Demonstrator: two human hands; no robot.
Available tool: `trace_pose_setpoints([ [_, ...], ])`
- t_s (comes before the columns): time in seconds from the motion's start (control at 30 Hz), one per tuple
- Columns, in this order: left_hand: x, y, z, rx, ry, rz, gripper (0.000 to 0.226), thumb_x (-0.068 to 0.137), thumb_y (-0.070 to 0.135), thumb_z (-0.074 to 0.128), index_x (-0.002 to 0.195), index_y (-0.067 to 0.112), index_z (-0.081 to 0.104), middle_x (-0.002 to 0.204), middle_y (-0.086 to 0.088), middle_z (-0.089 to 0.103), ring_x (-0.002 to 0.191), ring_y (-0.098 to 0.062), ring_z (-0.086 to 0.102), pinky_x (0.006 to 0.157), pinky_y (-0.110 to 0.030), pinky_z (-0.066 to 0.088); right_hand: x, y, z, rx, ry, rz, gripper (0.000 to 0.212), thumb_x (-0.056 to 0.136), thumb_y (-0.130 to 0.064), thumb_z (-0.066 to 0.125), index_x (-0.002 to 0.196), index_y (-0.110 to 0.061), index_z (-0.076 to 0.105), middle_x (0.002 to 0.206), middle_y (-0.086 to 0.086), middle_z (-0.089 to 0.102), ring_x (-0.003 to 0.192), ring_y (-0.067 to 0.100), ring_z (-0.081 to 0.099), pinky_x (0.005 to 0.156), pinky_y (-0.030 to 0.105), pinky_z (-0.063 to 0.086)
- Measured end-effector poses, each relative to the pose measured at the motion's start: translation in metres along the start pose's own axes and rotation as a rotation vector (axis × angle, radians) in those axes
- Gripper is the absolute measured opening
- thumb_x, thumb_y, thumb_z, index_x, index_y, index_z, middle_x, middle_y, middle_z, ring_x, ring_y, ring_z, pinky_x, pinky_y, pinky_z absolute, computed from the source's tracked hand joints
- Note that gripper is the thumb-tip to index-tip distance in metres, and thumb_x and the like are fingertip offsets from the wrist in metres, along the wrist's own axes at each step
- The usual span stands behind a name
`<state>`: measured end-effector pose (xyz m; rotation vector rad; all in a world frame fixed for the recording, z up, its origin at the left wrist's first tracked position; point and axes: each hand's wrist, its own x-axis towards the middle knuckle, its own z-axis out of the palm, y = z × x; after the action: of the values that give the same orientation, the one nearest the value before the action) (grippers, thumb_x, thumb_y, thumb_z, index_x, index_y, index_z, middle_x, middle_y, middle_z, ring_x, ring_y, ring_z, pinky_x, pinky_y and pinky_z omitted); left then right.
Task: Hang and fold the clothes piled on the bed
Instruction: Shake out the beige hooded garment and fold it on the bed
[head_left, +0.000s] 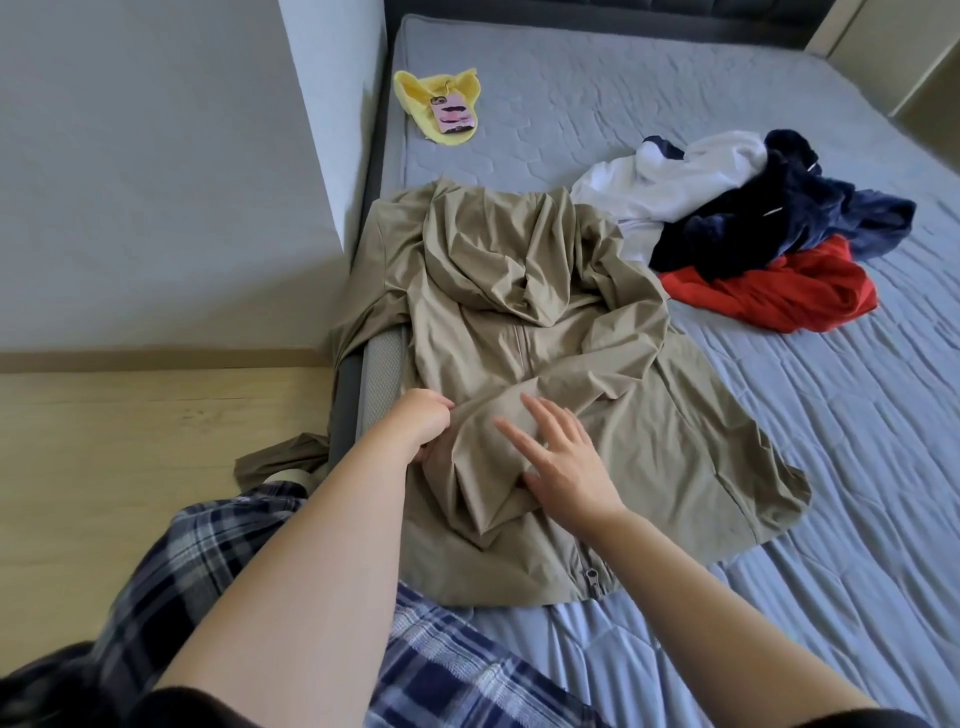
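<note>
Khaki zip-up hooded jacket lies front-up along the left edge of the bed. Its long axis runs straight away from the person, hood at the far end, hem nearest, and one sleeve droops off the side. The left grip is curled, pinching a fold of the jacket. The right grip lies flat on it, fingers spread, holding nothing. White, navy and red clothes are heaped just right of it.

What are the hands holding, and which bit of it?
The left hand pinches a fold of fabric halfway down the tan hooded zip jacket. The right hand only lies flat on the jacket, holding nothing.
</note>
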<state>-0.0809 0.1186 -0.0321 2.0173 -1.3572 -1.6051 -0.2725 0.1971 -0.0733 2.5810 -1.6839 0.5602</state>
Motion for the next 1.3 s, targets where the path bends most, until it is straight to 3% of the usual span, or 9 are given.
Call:
trace_pose_setpoints([
  [0.17,-0.004,-0.005,-0.009,-0.024,-0.207,-0.090,0.035,0.093,0.009,0.051,0.128,0.014,0.055,0.111,-0.011,0.062,0.086,-0.026,0.059,0.094,-0.046,0.049,0.012,0.008,0.002,0.004,-0.121,0.081,0.005,0.075,-0.003,0.065,0.077,-0.003,0.069,0.091,0.012,0.070,0.093,0.030,0.065,0.099,0.035,0.040],
  [0.3,-0.005,-0.001,-0.007,-0.407,-0.291,-0.105,0.051,0.093,-0.003,0.049,0.140,0.016,0.044,0.097,-0.005,0.063,0.068,-0.014,0.062,0.057,-0.024,0.054,0.013,0.016,0.000,0.144,-0.012,0.590,0.015,0.088,-0.004,0.047,0.096,-0.002,0.059,0.084,0.018,0.065,0.080,0.038,0.059,0.067,0.038,0.043],
  [0.5,-0.006,0.004,-0.003,-0.666,-0.297,-0.126,0.033,0.097,0.003,0.048,0.129,0.009,0.055,0.084,-0.004,0.064,0.063,-0.010,0.063,0.054,-0.017,0.053,0.002,0.015,0.003,-0.040,0.177,-0.063,0.065,0.074,0.000,0.067,0.134,-0.008,0.043,0.125,0.026,0.056,0.113,0.041,0.057,0.097,0.051,0.045],
  [0.67,-0.010,0.006,-0.006,-0.688,-0.266,-0.145,0.020,0.097,0.006,0.049,0.096,0.007,0.069,0.079,-0.008,0.067,0.057,-0.015,0.066,0.051,-0.020,0.055,0.005,0.002,0.003,0.006,0.352,-0.252,0.029,0.098,-0.014,0.043,0.112,-0.008,0.067,0.116,0.021,0.063,0.109,0.033,0.056,0.100,0.044,0.042],
  [0.8,-0.011,0.007,-0.007,-0.608,-0.263,-0.036,0.048,0.091,-0.016,0.023,0.108,0.002,0.064,0.097,-0.015,0.063,0.076,-0.021,0.061,0.052,-0.019,0.054,0.018,-0.014,-0.014,0.546,0.272,0.407,0.033,0.079,0.010,0.044,0.091,-0.008,0.069,0.079,0.002,0.067,0.074,0.018,0.061,0.069,0.022,0.046],
  [0.9,-0.010,0.007,0.001,-0.471,-0.310,0.067,0.066,0.081,-0.029,0.017,0.123,0.001,0.058,0.115,-0.018,0.060,0.099,-0.026,0.060,0.074,-0.026,0.056,0.031,-0.012,-0.022,0.965,0.189,0.921,0.032,0.086,0.005,0.040,0.070,-0.010,0.062,0.066,0.003,0.060,0.066,0.016,0.054,0.061,0.026,0.045],
  [1.03,-0.008,0.002,0.006,0.018,-0.279,0.309,0.056,0.078,-0.026,0.047,0.122,0.006,0.060,0.107,-0.013,0.061,0.094,-0.021,0.056,0.082,-0.028,0.048,0.036,0.004,-0.028,1.782,-0.027,1.559,0.031,0.103,-0.014,0.034,0.099,0.000,0.061,0.083,0.018,0.067,0.067,0.028,0.066,0.054,0.039,0.057],
  [1.17,-0.003,-0.001,0.011,0.308,-0.109,0.487,0.028,0.071,0.019,0.083,0.097,0.016,0.070,0.098,-0.001,0.052,0.087,-0.014,0.053,0.077,-0.020,0.038,0.025,0.008,-0.029,1.942,-0.149,1.591,0.028,0.098,-0.005,0.039,0.114,0.009,0.058,0.106,0.026,0.066,0.102,0.035,0.065,0.084,0.045,0.055],
  [1.3,0.000,0.001,0.017,0.045,-0.076,0.477,0.031,0.083,0.028,0.072,0.058,0.016,0.056,0.069,0.003,0.054,0.063,-0.009,0.049,0.066,-0.020,0.035,0.014,0.011,-0.040,2.123,-0.369,1.448,0.031,0.085,-0.003,0.048,0.103,0.015,0.065,0.100,0.033,0.066,0.085,0.044,0.068,0.064,0.054,0.057],
])
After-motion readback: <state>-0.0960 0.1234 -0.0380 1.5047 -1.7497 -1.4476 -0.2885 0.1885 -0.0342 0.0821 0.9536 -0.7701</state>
